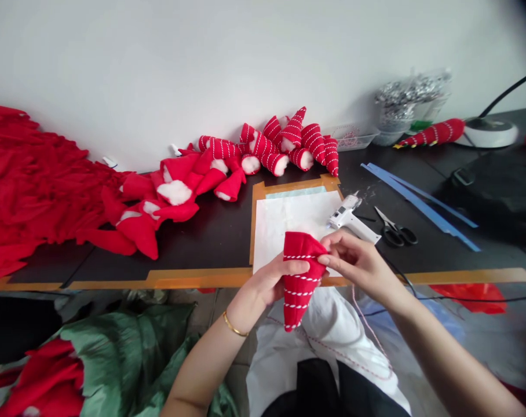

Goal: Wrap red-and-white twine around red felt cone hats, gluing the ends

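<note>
A red felt cone wound with red-and-white cord points downward over the table's front edge. My left hand grips it from the left, thumb across its middle. My right hand pinches the cone's wide top edge with its fingertips. A thin red-and-white cord trails down from the cone across my lap.
A white glue gun and black scissors lie on the dark table beside white paper. Finished wrapped cones and stuffed plain cones line the wall. Red felt piles up left. Blue strips lie right.
</note>
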Tool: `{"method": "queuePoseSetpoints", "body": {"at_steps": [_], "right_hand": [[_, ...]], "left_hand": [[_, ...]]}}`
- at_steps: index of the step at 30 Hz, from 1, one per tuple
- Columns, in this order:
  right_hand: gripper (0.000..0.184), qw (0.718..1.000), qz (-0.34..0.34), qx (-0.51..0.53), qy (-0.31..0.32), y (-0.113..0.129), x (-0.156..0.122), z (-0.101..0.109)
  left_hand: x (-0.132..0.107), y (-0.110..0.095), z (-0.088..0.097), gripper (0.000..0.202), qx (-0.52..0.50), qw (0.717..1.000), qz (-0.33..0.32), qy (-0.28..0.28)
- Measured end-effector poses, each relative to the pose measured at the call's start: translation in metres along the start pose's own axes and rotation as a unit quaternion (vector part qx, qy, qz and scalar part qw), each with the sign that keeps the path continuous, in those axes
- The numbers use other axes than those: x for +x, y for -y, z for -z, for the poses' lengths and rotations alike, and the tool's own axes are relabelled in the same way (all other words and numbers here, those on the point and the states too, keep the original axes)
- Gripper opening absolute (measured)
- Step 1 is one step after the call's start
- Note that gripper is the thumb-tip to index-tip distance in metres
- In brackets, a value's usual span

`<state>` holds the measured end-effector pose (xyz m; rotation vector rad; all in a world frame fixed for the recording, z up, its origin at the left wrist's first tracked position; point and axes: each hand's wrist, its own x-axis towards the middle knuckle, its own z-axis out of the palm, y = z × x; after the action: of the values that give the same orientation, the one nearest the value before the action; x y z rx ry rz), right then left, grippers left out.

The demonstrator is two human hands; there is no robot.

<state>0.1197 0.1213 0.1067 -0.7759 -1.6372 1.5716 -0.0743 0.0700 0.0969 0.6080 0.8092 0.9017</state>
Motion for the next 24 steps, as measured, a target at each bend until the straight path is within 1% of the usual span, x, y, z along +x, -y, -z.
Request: {"method": "queuePoseSetpoints", "body": {"at_steps": [2,4,7,9,11,13,15,17,20,22,24], "right_hand": [[0.030,0.999,0.010,-0.025,-0.019,-0.001,0.000,0.000],[0.028,0.997,0.027,-0.058,-0.033,-0.003,0.001,-0.001],[0.024,0.993,0.054,-0.101,-0.033,-0.005,0.002,-0.002],[0.020,0.991,0.069,-0.107,-0.033,-0.005,0.001,-0.004],[0.016,0.992,0.080,-0.094,-0.042,-0.004,0.000,-0.005],[0.019,0.991,0.085,-0.084,-0.057,-0.002,-0.002,-0.004],[0.021,0.991,0.076,-0.087,-0.064,0.000,-0.003,-0.002],[0.022,0.993,0.058,-0.082,-0.061,0.001,-0.003,0.000],[0.029,0.996,0.041,-0.058,-0.051,0.000,0.000,0.001],[0.032,0.996,0.045,-0.052,-0.049,-0.001,0.001,0.002],[0.031,0.997,0.048,-0.052,-0.044,-0.001,0.002,0.001]], "left_hand": [[0.002,0.003,0.001,0.043,-0.012,1.000,-0.003,-0.012],[0.005,0.004,0.001,0.048,-0.019,1.000,-0.020,-0.015],[0.008,0.006,-0.002,0.053,-0.016,0.998,-0.063,-0.010],[0.008,0.006,-0.006,0.052,-0.008,0.997,-0.073,-0.015],[0.007,0.006,-0.008,0.049,-0.011,0.997,-0.065,-0.029],[0.006,0.005,-0.008,0.046,-0.034,0.997,-0.050,-0.043],[0.004,0.005,-0.005,0.050,-0.063,0.996,-0.030,-0.046],[0.003,0.005,-0.001,0.059,-0.081,0.996,-0.017,-0.039],[0.002,0.008,0.005,0.072,-0.085,0.996,-0.002,-0.005],[0.001,0.010,0.008,0.076,-0.086,0.996,0.007,0.012],[0.001,0.009,0.009,0.076,-0.091,0.996,0.009,0.014]]}}
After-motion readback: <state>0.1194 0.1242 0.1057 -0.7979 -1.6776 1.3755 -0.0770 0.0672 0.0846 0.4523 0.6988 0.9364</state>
